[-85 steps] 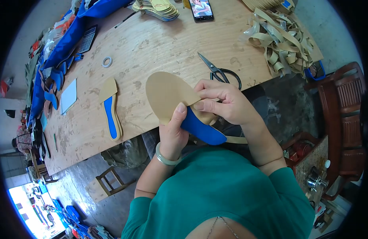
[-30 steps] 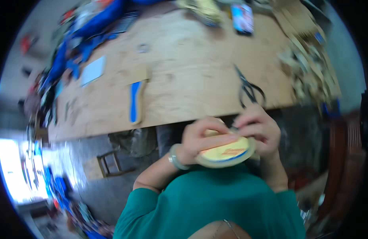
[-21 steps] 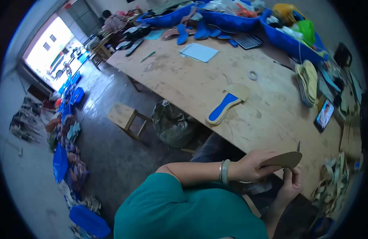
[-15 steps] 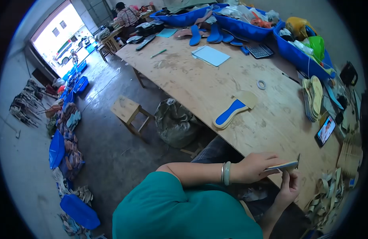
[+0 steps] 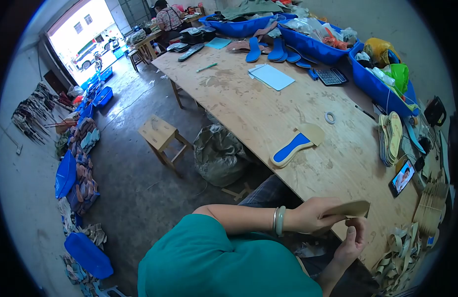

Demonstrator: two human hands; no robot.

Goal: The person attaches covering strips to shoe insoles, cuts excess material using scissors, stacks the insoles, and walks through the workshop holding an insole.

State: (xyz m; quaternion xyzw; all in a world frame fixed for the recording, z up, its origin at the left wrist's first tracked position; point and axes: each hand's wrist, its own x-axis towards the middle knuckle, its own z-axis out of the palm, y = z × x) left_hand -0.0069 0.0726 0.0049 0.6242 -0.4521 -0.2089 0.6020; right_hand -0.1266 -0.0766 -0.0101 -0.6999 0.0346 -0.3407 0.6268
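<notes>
My left hand [image 5: 315, 214], with bangles at the wrist, grips a tan shoe insole [image 5: 352, 208] held tilted near the table's front edge. My right hand [image 5: 352, 241] is just below the insole's far end, its fingers curled and the thumb bent in. Whatever those fingers hold, if anything, is hidden. On the table beyond my hands lies another insole [image 5: 293, 149] with a blue middle, on top of a tan piece [image 5: 310, 132].
A phone [image 5: 402, 178], stacked insoles [image 5: 390, 137] and tan strips [image 5: 400, 255] are on the right. A tape roll [image 5: 329, 118], paper [image 5: 272, 76] and calculator [image 5: 331, 76] lie farther back, before blue bins [image 5: 382, 86]. A stool [image 5: 162, 133] and sack [image 5: 220, 154] stand left.
The insole in my left hand has turned from edge-on to show its tan face. A thin dark point at its end no longer shows. My right hand has shifted slightly left.
</notes>
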